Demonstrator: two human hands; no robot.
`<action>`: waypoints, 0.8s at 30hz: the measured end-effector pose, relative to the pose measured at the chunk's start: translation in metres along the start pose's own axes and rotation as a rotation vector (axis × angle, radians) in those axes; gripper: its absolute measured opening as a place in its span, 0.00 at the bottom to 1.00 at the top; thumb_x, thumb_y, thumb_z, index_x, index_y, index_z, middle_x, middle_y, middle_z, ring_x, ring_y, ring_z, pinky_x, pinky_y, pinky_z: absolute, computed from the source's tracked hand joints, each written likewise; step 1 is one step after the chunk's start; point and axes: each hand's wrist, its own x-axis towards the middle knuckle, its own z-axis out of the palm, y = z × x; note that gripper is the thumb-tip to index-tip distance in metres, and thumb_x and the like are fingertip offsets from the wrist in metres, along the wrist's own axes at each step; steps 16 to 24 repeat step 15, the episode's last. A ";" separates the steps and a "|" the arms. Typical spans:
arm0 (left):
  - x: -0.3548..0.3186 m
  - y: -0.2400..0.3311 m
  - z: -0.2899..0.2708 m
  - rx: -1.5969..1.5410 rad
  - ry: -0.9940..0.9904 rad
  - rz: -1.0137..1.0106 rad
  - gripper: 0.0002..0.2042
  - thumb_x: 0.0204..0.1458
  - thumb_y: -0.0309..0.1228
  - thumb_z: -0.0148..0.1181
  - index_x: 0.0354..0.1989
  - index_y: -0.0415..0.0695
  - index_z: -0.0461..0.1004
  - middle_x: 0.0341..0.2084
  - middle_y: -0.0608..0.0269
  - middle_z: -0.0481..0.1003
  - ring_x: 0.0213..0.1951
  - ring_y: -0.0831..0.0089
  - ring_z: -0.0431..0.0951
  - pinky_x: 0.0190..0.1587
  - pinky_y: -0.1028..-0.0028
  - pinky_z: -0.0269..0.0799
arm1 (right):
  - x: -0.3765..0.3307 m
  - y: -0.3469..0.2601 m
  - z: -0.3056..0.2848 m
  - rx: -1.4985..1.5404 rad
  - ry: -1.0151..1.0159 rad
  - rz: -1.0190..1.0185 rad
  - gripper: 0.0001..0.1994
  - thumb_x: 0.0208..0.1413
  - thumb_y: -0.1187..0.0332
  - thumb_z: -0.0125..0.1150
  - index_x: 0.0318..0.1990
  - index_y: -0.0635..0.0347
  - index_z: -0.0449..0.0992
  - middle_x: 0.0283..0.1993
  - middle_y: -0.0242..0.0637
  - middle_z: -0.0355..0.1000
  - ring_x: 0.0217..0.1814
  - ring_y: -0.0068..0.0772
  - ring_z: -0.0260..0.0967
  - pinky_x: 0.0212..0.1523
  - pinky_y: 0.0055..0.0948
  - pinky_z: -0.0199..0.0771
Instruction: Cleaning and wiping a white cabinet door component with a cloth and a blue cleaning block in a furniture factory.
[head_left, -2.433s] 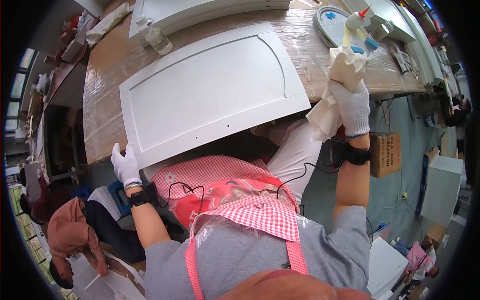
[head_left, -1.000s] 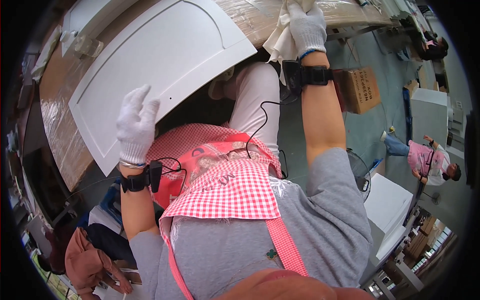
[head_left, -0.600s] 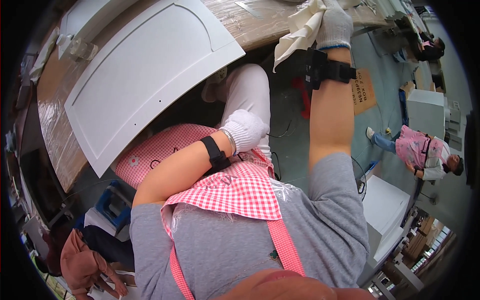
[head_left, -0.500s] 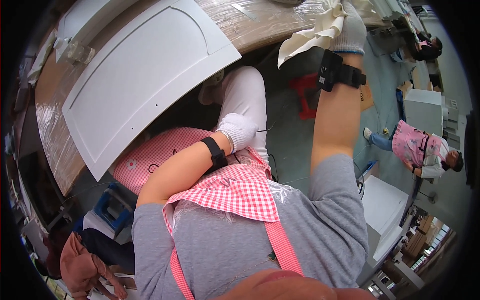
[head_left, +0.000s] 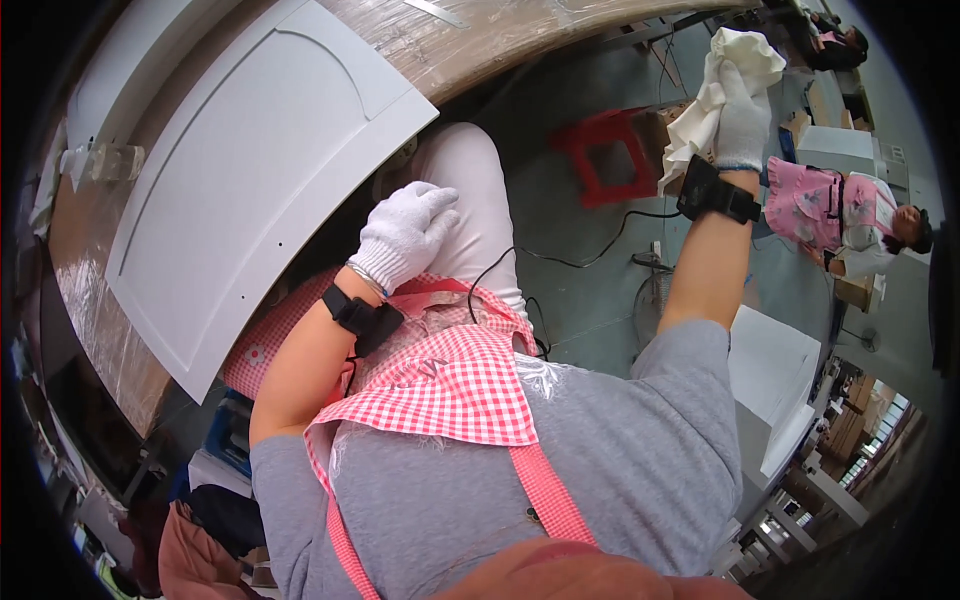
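My right hand [head_left: 741, 118], in a white knit glove, is closed on a cream cloth [head_left: 748, 55], held out at the far right beyond the table edge. Folds of the cloth hang to the left of the glove. My left hand [head_left: 405, 230], gloved the same way, is over my lap beside my white trouser leg. Its fingers are loosely bent and a little apart, with nothing visible in them. Left of it lies a white cabinet door panel [head_left: 235, 170] with a routed arch and two small holes, overhanging the table's near edge.
The table [head_left: 470, 50] is covered in clear plastic film, with a metal strip [head_left: 436, 12] on it. A red stool [head_left: 605, 155] stands beyond my legs. A person in a pink apron [head_left: 805, 200] is at the right. A black cable [head_left: 570, 262] runs to my right wrist.
My right hand has swung the cloth off the table, to the right and nearer. My left hand has risen from my lap, moving left and farther.
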 end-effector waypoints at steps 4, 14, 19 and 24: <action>-0.011 -0.013 -0.021 -0.096 0.007 -0.114 0.13 0.60 0.32 0.62 0.50 0.40 0.81 0.43 0.52 0.80 0.44 0.57 0.83 0.50 0.67 0.78 | -0.048 0.021 0.051 -0.021 -0.159 0.107 0.19 0.63 0.64 0.67 0.57 0.65 0.77 0.50 0.34 0.78 0.47 0.25 0.76 0.47 0.26 0.75; -0.048 -0.018 -0.095 -0.238 0.286 -0.223 0.11 0.59 0.30 0.64 0.48 0.41 0.82 0.41 0.51 0.83 0.42 0.61 0.84 0.47 0.69 0.79 | -0.078 0.010 0.181 -0.167 -0.554 -0.212 0.18 0.58 0.63 0.70 0.54 0.57 0.80 0.49 0.38 0.78 0.50 0.36 0.77 0.52 0.33 0.77; -0.050 -0.021 -0.105 -0.215 0.315 -0.230 0.11 0.59 0.30 0.64 0.48 0.41 0.82 0.41 0.51 0.83 0.42 0.61 0.84 0.47 0.69 0.79 | -0.080 0.007 0.194 -0.233 -0.568 -0.332 0.19 0.58 0.62 0.70 0.55 0.56 0.80 0.51 0.38 0.77 0.52 0.38 0.77 0.54 0.34 0.76; -0.050 -0.021 -0.105 -0.215 0.315 -0.230 0.11 0.59 0.30 0.64 0.48 0.41 0.82 0.41 0.51 0.83 0.42 0.61 0.84 0.47 0.69 0.79 | -0.080 0.007 0.194 -0.233 -0.568 -0.332 0.19 0.58 0.62 0.70 0.55 0.56 0.80 0.51 0.38 0.77 0.52 0.38 0.77 0.54 0.34 0.76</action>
